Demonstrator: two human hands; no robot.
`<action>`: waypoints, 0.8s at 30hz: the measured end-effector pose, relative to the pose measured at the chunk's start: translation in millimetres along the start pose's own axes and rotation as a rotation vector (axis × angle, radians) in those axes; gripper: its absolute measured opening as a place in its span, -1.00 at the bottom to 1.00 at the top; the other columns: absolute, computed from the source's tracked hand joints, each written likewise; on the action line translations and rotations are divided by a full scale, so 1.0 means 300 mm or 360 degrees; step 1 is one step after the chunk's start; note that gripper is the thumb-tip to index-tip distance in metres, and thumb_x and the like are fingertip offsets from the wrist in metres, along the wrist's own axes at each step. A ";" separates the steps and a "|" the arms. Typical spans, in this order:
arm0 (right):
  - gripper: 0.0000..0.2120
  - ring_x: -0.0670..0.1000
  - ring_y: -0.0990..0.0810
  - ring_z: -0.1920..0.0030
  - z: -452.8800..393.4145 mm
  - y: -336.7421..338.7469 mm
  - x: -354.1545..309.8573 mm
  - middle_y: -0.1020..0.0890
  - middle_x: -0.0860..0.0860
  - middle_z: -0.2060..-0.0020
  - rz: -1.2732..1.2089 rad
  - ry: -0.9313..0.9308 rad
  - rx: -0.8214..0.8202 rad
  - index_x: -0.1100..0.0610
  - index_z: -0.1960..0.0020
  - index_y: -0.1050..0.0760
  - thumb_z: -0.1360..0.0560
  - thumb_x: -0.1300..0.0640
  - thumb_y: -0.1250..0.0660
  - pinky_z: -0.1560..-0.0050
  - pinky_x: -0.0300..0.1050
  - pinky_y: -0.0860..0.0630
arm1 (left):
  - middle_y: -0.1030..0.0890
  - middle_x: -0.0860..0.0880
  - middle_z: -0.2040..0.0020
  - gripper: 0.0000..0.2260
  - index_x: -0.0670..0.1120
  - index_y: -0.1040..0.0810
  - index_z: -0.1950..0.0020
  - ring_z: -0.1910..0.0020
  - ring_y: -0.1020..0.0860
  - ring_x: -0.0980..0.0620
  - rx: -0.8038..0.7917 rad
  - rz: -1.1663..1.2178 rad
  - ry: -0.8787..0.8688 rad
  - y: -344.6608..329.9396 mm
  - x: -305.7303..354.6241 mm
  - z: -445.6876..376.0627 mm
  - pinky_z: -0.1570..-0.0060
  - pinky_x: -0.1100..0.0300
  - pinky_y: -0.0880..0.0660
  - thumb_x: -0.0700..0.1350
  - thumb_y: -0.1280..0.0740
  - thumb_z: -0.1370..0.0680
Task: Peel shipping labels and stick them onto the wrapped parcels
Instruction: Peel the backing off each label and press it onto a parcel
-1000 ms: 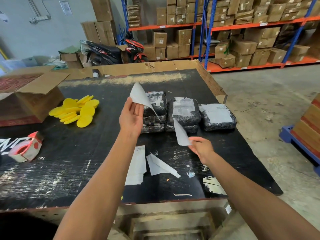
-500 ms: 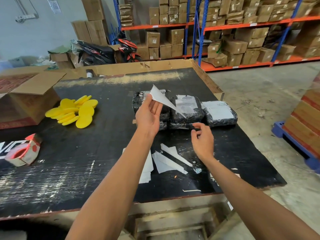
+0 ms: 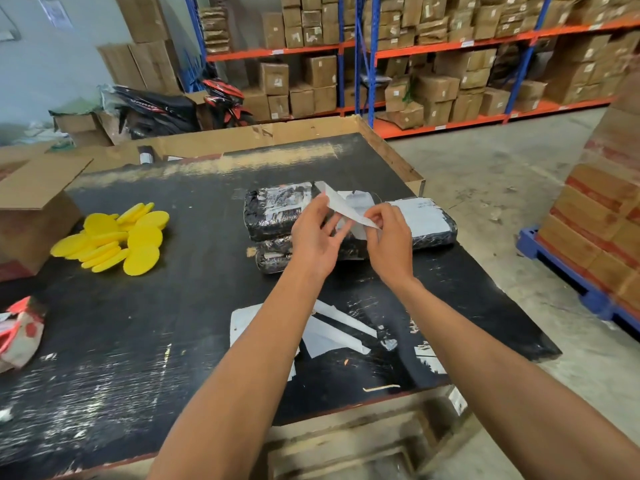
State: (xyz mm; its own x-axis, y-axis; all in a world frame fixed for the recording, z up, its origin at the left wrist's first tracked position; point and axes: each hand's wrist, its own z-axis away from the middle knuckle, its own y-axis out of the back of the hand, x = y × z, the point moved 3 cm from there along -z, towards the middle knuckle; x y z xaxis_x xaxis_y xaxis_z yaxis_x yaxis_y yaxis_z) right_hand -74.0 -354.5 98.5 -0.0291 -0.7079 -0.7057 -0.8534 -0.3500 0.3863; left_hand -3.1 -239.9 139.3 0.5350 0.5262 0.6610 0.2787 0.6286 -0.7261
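I see both hands on one white label: the left hand pinches its upper end, the right hand pinches its lower corner. The label hangs just above the black wrapped parcels lying on the black table. Peeled backing strips lie nearer me; yellow discs sit far left.

Between the fingers a thin matt paper label; beyond them, parcels in crinkled glossy black plastic. Below, the black surface looks scuffed, scratched. Left, matt yellow foam-like discs, rough brown cardboard box.
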 end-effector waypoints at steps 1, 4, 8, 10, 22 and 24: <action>-0.90 -0.07 -0.46 0.08 -0.016 0.006 0.010 -0.52 -0.02 0.05 -0.0021 -0.0053 0.0026 0.10 -0.01 -0.47 -0.57 0.28 -0.26 0.06 -0.17 -0.40 | -0.62 -0.14 -0.18 -0.77 -0.16 -0.59 -0.17 -0.23 -0.60 -0.16 -0.0058 -0.0023 0.0056 -0.010 0.005 -0.011 -0.25 -0.13 -0.55 -0.05 -0.34 -0.60; -0.97 -0.03 -0.50 0.02 -0.091 0.021 0.068 -0.56 -0.01 0.03 -0.0242 -0.0444 0.0093 0.10 -0.04 -0.45 -0.62 0.20 -0.26 -0.02 -0.14 -0.45 | -0.55 -0.14 -0.34 -0.62 -0.13 -0.55 -0.32 -0.31 -0.54 -0.12 -0.0065 -0.0182 0.0034 -0.043 0.025 -0.074 -0.36 -0.13 -0.46 0.06 -0.27 -0.61; -0.88 0.05 -0.61 -0.18 -0.203 -0.009 0.141 -0.63 0.02 -0.14 -0.0929 -0.0958 -0.0359 0.11 -0.17 -0.44 -0.64 0.18 -0.28 -0.26 0.06 -0.57 | -0.54 -0.10 -0.33 -0.60 -0.13 -0.42 -0.45 -0.26 -0.52 -0.03 0.0221 -0.1265 -0.0367 -0.075 0.038 -0.203 -0.22 0.10 -0.49 -0.13 -0.31 -0.61; -0.84 0.08 -0.62 -0.21 -0.249 -0.023 0.165 -0.64 0.05 -0.20 -0.1043 -0.0996 -0.0525 0.13 -0.21 -0.47 -0.63 0.20 -0.29 -0.30 0.10 -0.55 | -0.60 -0.07 -0.20 -0.58 -0.13 -0.42 -0.44 -0.16 -0.58 -0.04 0.0268 -0.1566 -0.0420 -0.089 0.038 -0.261 -0.19 0.04 -0.53 -0.17 -0.35 -0.58; -0.72 0.06 -0.65 -0.07 -0.362 -0.085 0.283 -0.65 0.03 -0.05 -0.0565 -0.0750 -0.0940 0.17 -0.22 -0.47 -0.54 0.28 -0.41 -0.09 -0.01 -0.61 | -0.63 -0.17 -0.07 -0.65 -0.17 -0.49 -0.30 0.00 -0.60 -0.09 0.0584 -0.2144 -0.0584 -0.087 0.014 -0.424 0.17 0.04 -0.55 -0.34 -0.34 -0.52; -0.67 0.07 -0.65 -0.09 -0.364 -0.099 0.288 -0.66 0.06 -0.10 -0.0471 -0.0722 -0.0929 0.17 -0.23 -0.47 -0.51 0.28 -0.44 -0.05 -0.05 -0.62 | -0.64 -0.18 -0.04 -0.66 -0.16 -0.49 -0.29 0.02 -0.61 -0.11 0.0605 -0.2165 -0.0584 -0.084 0.009 -0.436 0.07 -0.07 -0.61 -0.30 -0.35 -0.53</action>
State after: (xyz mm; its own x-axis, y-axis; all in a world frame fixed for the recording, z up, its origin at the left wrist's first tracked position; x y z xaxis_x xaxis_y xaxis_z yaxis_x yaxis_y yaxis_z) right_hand 5.8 -472.2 91.0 -0.1602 -0.2605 -0.9521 -0.4518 -0.8382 0.3054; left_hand 95.5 -329.2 134.6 -0.2099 -0.5090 0.8348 0.1383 0.8297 0.5407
